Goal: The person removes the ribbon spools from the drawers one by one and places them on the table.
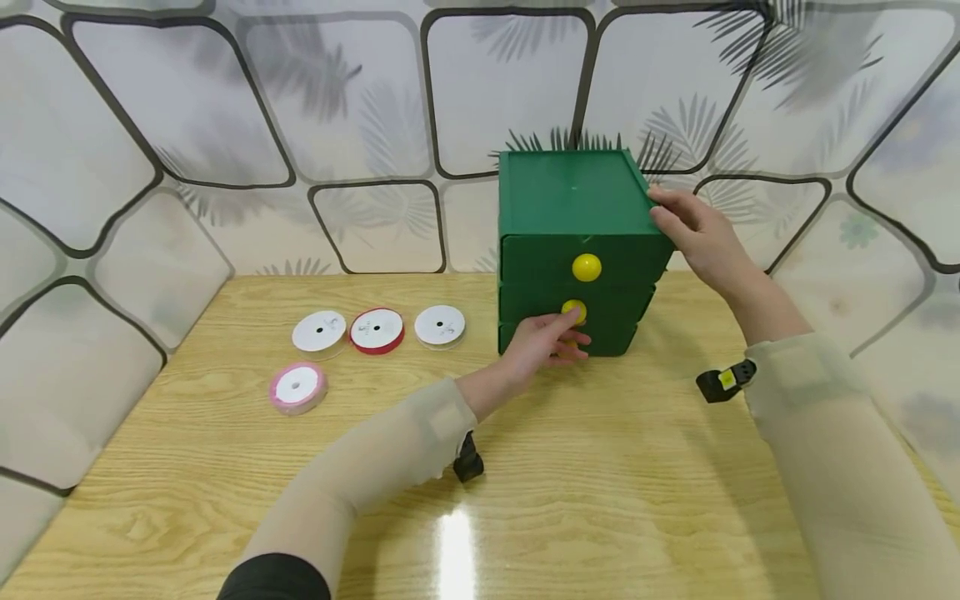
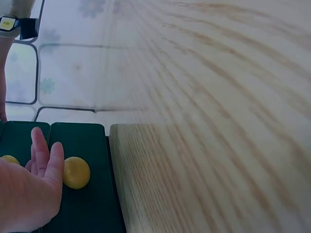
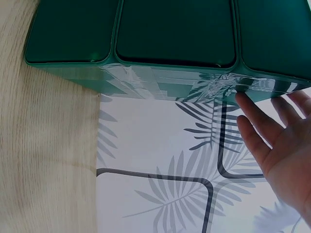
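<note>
Thumb of your left hand (image 1: 534,348) lies over the middle yellow knob (image 1: 572,305), fingers extended below; I cannot tell whether it grips. Your right hand (image 1: 708,243), loosely spread, touches the right edge of the green three-drawer cabinet (image 1: 570,196), standing on the wooden table (image 1: 600,475) right of four ribbon spools (image 1: 377,327).

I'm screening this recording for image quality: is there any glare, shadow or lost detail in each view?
Head: a white glare streak on the tabletop, and a soft shadow beside the right sleeve; left wrist: hazy and washed out where tabletop and patterned wall blend; right wrist: clear tape on the green drawer unit catches bright reflections.
</note>
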Demonstrator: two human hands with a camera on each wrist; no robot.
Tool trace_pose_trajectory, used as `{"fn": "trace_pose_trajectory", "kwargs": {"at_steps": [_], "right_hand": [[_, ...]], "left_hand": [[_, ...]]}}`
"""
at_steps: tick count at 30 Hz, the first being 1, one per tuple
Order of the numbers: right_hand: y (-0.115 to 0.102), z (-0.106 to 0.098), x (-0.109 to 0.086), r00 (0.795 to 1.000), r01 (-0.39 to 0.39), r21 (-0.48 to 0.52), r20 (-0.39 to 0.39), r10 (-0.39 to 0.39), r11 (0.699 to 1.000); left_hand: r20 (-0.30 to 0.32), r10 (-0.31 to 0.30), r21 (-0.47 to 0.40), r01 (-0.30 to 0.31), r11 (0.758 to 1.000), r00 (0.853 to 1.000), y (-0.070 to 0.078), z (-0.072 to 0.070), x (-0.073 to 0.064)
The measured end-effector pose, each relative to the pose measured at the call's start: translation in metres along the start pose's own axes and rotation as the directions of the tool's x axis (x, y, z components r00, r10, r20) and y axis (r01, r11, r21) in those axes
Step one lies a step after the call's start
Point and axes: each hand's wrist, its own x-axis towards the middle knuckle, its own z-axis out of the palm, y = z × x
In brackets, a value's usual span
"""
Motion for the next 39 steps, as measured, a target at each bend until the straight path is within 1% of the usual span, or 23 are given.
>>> {"fn": "trace_pose_trajectory", "kwargs": {"at_steps": [4, 8, 11, 15, 17, 21, 26, 30, 34, 39], "right_hand": [[0.000, -0.001, 0.000, 1.000, -0.006, -0.011, 0.013, 0.006, 1.000], [-0.002, -0.005, -0.001, 0.999, -0.008, -0.042, 0.037, 0.009, 0.999], [-0.003, -0.008, 0.000, 0.999, -0.015, -0.074, 0.049, 0.019, 0.997], [-0.005, -0.011, 0.001, 0.997, -0.026, -0.119, 0.063, 0.033, 0.993], [-0.006, -0.012, 0.003, 0.996, -0.035, -0.142, 0.072, 0.045, 0.989], [-0.007, -0.014, 0.008, 0.992, -0.053, -0.185, 0.099, 0.072, 0.981], [-0.008, -0.013, 0.014, 0.986, -0.077, -0.231, 0.129, 0.109, 0.970], [-0.009, -0.013, 0.017, 0.983, -0.072, -0.264, 0.144, 0.113, 0.962], [-0.012, -0.014, 0.017, 0.982, -0.057, -0.283, 0.157, 0.105, 0.958], [-0.015, -0.016, 0.017, 0.982, -0.054, -0.287, 0.158, 0.103, 0.956]], "left_hand": [[0.044, -0.051, 0.047, 0.049, 0.998, 0.998, -0.001, -0.002, -0.007], [0.084, -0.083, 0.104, 0.074, 0.992, 0.993, -0.004, -0.008, -0.014], [0.097, -0.101, 0.137, 0.087, 0.987, 0.990, -0.007, -0.014, -0.017], [0.101, -0.142, 0.181, 0.122, 0.976, 0.985, -0.012, -0.022, -0.018], [0.103, -0.169, 0.191, 0.148, 0.970, 0.980, -0.014, -0.026, -0.018], [0.103, -0.200, 0.199, 0.177, 0.964, 0.974, -0.018, -0.029, -0.016], [0.098, -0.229, 0.221, 0.203, 0.954, 0.969, -0.021, -0.028, -0.013], [0.080, -0.260, 0.222, 0.237, 0.946, 0.962, -0.023, -0.024, -0.007], [0.056, -0.271, 0.220, 0.253, 0.942, 0.961, -0.023, -0.021, 0.000], [0.041, -0.273, 0.213, 0.259, 0.942, 0.961, -0.024, -0.018, 0.004]]}}
